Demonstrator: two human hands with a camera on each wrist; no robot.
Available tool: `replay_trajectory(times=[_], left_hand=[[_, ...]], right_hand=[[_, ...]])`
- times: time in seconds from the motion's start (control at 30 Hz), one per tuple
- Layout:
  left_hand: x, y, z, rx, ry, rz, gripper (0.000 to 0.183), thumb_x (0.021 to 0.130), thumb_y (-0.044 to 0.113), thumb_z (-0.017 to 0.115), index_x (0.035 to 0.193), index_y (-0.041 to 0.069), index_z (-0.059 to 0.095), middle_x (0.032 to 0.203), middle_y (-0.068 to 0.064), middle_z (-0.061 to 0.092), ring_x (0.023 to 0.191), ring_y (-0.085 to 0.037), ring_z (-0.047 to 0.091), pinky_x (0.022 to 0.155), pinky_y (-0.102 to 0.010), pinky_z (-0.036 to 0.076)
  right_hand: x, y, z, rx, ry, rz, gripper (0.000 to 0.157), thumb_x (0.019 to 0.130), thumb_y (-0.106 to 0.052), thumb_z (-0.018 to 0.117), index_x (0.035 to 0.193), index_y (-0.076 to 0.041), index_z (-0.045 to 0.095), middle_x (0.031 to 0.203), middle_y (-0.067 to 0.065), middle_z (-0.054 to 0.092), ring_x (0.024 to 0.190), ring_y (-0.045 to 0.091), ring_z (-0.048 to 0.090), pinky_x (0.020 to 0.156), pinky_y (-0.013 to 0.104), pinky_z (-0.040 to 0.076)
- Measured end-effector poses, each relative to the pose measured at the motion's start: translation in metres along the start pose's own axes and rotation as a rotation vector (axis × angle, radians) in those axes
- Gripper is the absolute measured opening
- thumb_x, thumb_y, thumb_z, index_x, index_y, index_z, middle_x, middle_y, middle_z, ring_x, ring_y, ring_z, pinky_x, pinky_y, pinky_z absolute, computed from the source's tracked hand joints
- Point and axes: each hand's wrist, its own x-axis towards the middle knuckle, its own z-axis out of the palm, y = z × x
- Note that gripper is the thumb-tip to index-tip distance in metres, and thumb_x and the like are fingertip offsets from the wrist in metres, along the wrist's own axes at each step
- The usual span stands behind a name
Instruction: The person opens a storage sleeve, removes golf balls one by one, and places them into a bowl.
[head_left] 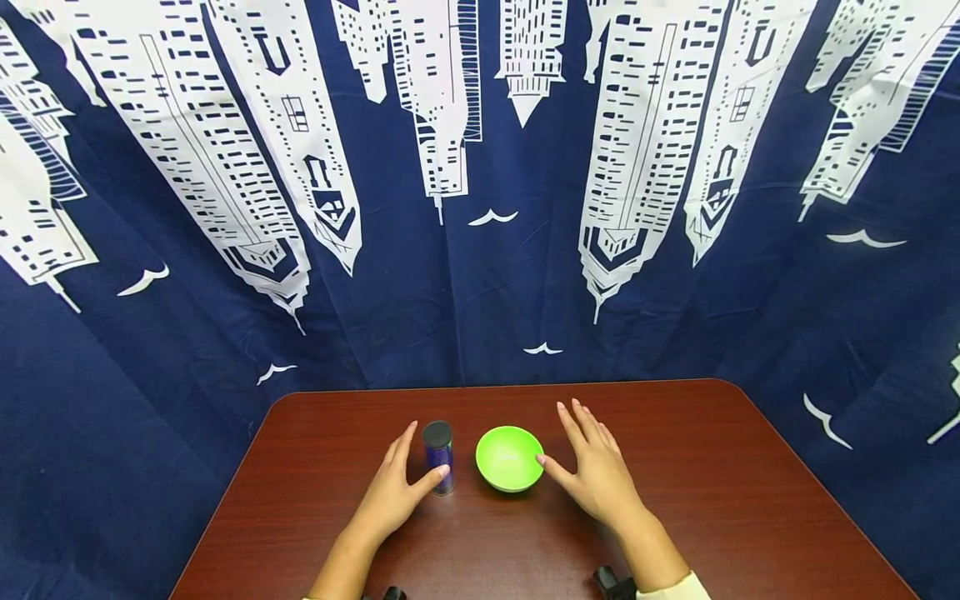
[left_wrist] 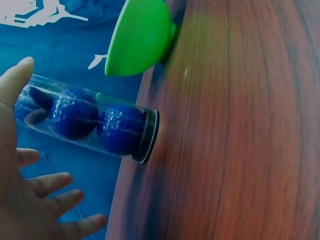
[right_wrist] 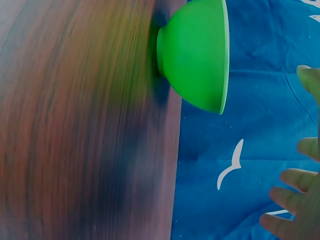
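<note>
A clear tube point(head_left: 438, 457) with a dark cap stands upright on the table, left of a bright green bowl point(head_left: 510, 457). Dimpled blue balls show through its wall in the left wrist view, where the tube point(left_wrist: 90, 117) has a black base. My left hand point(head_left: 392, 493) is held at the tube's left side, fingers spread and thumb across its front in the head view. To the right of the bowl is my right hand point(head_left: 598, 479), fingers apart, its thumb overlapping the bowl's rim. In the right wrist view a gap separates that hand point(right_wrist: 300, 192) from the bowl point(right_wrist: 197, 55).
The reddish-brown wooden table point(head_left: 720, 492) has a rounded far edge. Behind it hangs a dark blue curtain point(head_left: 405, 317) printed with white buildings and birds. Dark wrist devices point(head_left: 615, 583) show at the bottom of the head view.
</note>
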Motion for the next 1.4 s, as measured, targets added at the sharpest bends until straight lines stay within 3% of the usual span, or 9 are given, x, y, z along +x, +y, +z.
replay_trajectory(times=[0.13,0.37,0.47,1.0,1.4], left_hand=[[-0.001,0.001,0.003,-0.042,-0.006,0.006,0.097,0.089,0.070,0.061,0.162,0.022,0.018,0.163,-0.021,0.028,0.145,-0.054,0.032,0.107,-0.075,0.033],[0.003,-0.001,0.009,-0.114,0.011,0.019,0.090,0.092,0.062,0.063,0.158,0.012,0.028,0.157,-0.021,0.040,0.143,-0.043,0.043,0.108,-0.057,0.046],[0.003,-0.001,0.012,-0.124,0.007,0.011,0.089,0.092,0.060,0.065,0.157,0.010,0.031,0.155,-0.022,0.042,0.141,-0.042,0.045,0.106,-0.054,0.049],[0.006,-0.004,0.020,-0.184,0.006,0.064,0.069,0.096,0.048,0.066,0.149,0.011,0.041,0.138,-0.019,0.059,0.127,-0.034,0.059,0.099,-0.049,0.054],[0.005,-0.005,0.023,-0.248,-0.033,0.077,0.062,0.099,0.044,0.062,0.148,0.013,0.041,0.137,-0.023,0.059,0.118,-0.037,0.066,0.093,-0.049,0.057]], right_hand=[[-0.001,-0.003,0.001,0.056,0.016,-0.006,0.083,0.090,-0.052,0.071,0.157,-0.018,0.036,0.163,0.017,0.034,0.147,0.043,0.036,0.116,0.067,0.027],[-0.002,-0.011,-0.001,0.129,0.033,-0.013,0.077,0.091,-0.046,0.072,0.156,-0.019,0.040,0.161,0.014,0.037,0.144,0.044,0.041,0.112,0.070,0.031],[-0.003,-0.014,-0.001,0.145,0.024,-0.024,0.076,0.092,-0.045,0.072,0.155,-0.019,0.040,0.161,0.014,0.038,0.144,0.042,0.041,0.112,0.070,0.031],[-0.007,-0.026,0.003,0.243,-0.005,-0.019,0.069,0.094,-0.046,0.070,0.153,-0.022,0.044,0.156,0.009,0.045,0.142,0.040,0.045,0.108,0.066,0.041],[-0.010,-0.032,0.007,0.264,0.048,-0.099,0.064,0.092,-0.039,0.074,0.149,-0.021,0.050,0.149,0.005,0.052,0.137,0.032,0.052,0.106,0.059,0.046]])
